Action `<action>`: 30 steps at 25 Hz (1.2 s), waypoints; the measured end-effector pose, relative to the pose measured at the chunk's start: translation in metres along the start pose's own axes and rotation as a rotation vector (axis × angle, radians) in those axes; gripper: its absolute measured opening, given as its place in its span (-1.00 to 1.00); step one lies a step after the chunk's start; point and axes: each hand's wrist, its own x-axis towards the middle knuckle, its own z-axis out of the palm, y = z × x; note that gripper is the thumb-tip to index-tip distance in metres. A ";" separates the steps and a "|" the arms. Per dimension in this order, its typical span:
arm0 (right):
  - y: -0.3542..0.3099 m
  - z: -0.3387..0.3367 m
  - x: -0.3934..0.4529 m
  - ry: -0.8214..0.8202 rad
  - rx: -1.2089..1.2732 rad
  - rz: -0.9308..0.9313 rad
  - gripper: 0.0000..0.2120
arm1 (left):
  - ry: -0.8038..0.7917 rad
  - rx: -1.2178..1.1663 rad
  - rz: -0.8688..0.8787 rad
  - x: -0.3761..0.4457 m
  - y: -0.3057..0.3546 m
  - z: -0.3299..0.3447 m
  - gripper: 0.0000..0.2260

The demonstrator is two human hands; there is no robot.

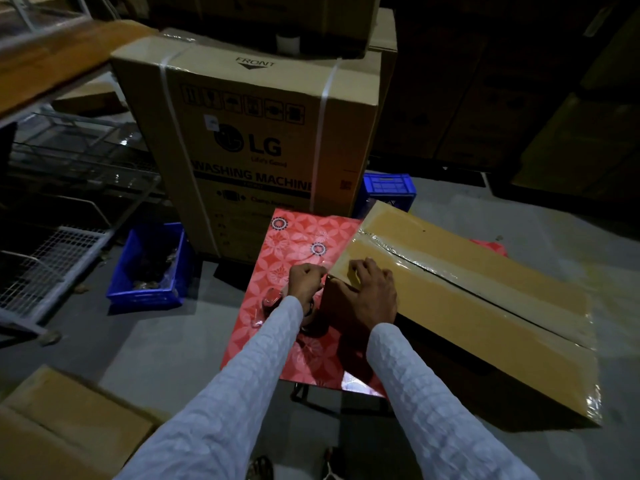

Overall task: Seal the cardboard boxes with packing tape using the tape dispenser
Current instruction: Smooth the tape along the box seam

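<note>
Cardboard box [467,306], long and flat, lies across a red patterned table [294,244] with clear packing tape [485,271] already glossy along its centre seam. At its near-left corner the right hand [370,292] presses down with spread fingers, probably to hold the tape end. Just beside it, the left hand [306,280] is curled tight, seemingly gripping the mostly hidden tape dispenser [313,306] to tear the strip.

You're getting one head-worn wide-angle view, looking forward and steeply down along both sleeves. It's sitting close over the red patterned table [304,258], taking in the floor around it and the LG washing-machine carton [249,133] standing behind it.
</note>
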 end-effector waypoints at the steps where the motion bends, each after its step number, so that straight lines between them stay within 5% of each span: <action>1: 0.001 0.001 0.000 -0.005 0.006 0.003 -0.59 | 0.009 -0.034 -0.015 -0.002 -0.004 0.003 -0.81; 5: 0.003 0.003 0.000 -0.038 0.005 -0.008 -0.58 | -0.092 -0.077 -0.269 -0.006 0.000 0.002 -0.94; 9: 0.007 0.008 0.001 -0.047 0.005 -0.015 -0.55 | -0.201 0.124 -0.415 0.007 0.001 -0.012 -0.69; 12: 0.009 0.010 0.003 -0.115 0.011 -0.006 -0.48 | -0.254 0.125 -0.390 0.010 0.011 -0.004 -0.85; 18: 0.012 0.006 0.015 -0.148 0.021 -0.015 -0.44 | -0.233 0.206 -0.251 0.030 0.020 0.021 -0.81; 23: 0.027 -0.007 0.060 -0.225 0.142 -0.047 -0.60 | -0.269 0.294 -0.174 0.037 0.025 0.026 -0.88; 26: 0.044 0.004 0.096 -0.184 0.210 -0.034 -0.65 | -0.350 0.229 -0.168 0.047 0.034 0.034 -0.78; 30: 0.061 0.025 0.134 -0.172 0.102 0.074 -0.43 | -0.453 0.178 -0.119 0.074 0.055 0.055 -0.61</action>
